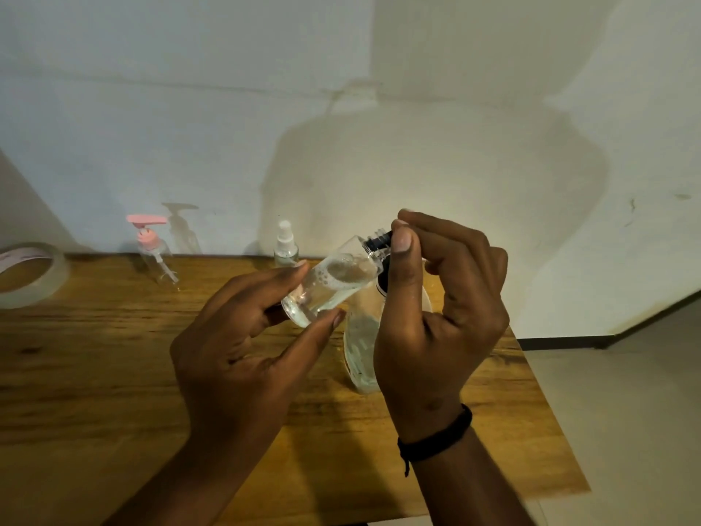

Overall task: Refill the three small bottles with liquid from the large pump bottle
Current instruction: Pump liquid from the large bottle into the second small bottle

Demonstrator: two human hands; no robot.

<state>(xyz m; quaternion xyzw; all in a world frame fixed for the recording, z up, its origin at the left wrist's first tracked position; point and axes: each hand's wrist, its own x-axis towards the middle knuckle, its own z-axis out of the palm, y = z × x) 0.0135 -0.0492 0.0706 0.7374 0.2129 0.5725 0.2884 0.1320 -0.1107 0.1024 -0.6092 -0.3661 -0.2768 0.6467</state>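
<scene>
Now my left hand holds a small clear bottle, tilted above the bench, its grip clamped on the base. My right hand pinches its black cap. Behind my right hand stands the large bottle.

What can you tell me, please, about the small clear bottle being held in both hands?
The small clear bottle looks like transparent plastic or glass, cylindrical, with a threaded neck. It is tilted, base lower left, neck upper right, above the wooden table. Clear liquid with foam bubbles partly fills it. The left hand holds its lower body between fingers and thumb; the right hand pinches the dark cap at its neck. Whether the cap is going on or off cannot be told.
</scene>
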